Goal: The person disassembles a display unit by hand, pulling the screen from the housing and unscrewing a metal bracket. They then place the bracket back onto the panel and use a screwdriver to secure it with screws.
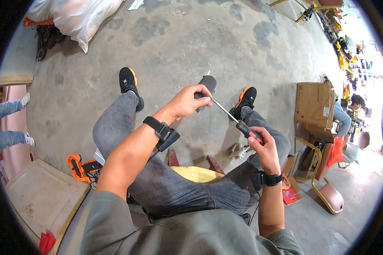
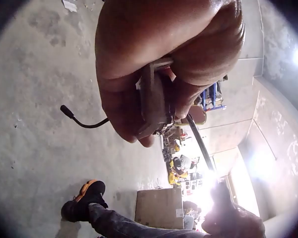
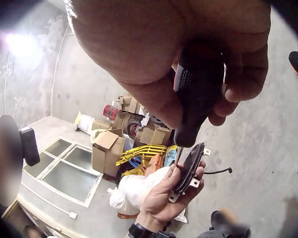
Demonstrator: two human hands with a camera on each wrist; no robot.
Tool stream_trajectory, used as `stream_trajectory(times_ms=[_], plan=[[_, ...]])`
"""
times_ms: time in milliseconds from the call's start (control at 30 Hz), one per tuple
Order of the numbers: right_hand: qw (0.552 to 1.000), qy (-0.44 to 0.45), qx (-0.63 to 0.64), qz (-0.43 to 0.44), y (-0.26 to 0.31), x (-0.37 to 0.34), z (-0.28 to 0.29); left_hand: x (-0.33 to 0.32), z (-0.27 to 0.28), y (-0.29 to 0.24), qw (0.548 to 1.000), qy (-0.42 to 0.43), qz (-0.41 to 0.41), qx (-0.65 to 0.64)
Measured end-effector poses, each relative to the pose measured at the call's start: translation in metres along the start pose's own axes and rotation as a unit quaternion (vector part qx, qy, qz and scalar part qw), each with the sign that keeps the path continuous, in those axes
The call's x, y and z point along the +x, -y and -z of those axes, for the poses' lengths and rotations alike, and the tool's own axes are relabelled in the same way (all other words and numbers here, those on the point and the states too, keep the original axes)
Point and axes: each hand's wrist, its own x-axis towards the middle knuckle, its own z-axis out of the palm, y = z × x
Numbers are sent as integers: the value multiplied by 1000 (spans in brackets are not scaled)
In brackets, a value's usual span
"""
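Note:
My left hand point(image 1: 186, 102) grips a dark, rounded part point(image 3: 192, 161) with pale metal tabs on its edge. A short black cable point(image 2: 82, 123) with a thick end sticks out from this part. In my right hand point(image 1: 268, 151) is a screwdriver point(image 1: 243, 127) with a black and red handle, held by thumb and fingers. Its thin metal shaft points up and left, and the tip is right at the left hand's fingertips, beside the dark part. Left fingers hide the tip in the head view. Both hands are held up in front, above the knees.
White sacks point(image 1: 78, 19) lie at the far left of the concrete floor. On the right stand a cardboard box point(image 1: 312, 104) and a chair with a yellow frame point(image 1: 312, 165). An orange tool point(image 1: 74, 168) lies by the left thigh, near a pale board point(image 1: 42, 191).

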Motion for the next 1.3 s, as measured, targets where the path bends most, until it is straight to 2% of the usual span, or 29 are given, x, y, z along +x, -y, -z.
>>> stream_trajectory(times_ms=[500, 567, 733, 800, 900, 1033, 1100, 1200, 1267, 1300], plan=[[999, -9, -31, 7, 4, -1, 0, 1, 0, 2, 1000, 2, -10, 10], [998, -10, -54, 6, 8, -2, 1, 1, 0, -1, 995, 0, -23, 101], [996, -28, -78, 45, 5, -3, 1, 2, -1, 4, 991, -1, -30, 131], [998, -57, 32, 19, 9, -6, -4, 2, -2, 3, 992, 2, -27, 126], [996, -66, 26, 50, 10, -8, -4, 1, -3, 1, 990, 2, -37, 134], [997, -46, 31, 50, 9, -10, 0, 2, -2, 4, 994, 5, -11, 108], [993, -80, 71, 47, 7, -10, -2, 2, -3, 4, 994, 10, -3, 105], [988, -116, 81, 64, 6, -10, -2, -2, -10, -3, 997, -6, -23, 69], [986, -125, 86, 73, 6, -10, -2, -3, -15, -6, 996, -78, 35, 8], [983, -134, 91, 82, 6, -11, -1, -3, -14, -5, 996, -77, 35, 8]])
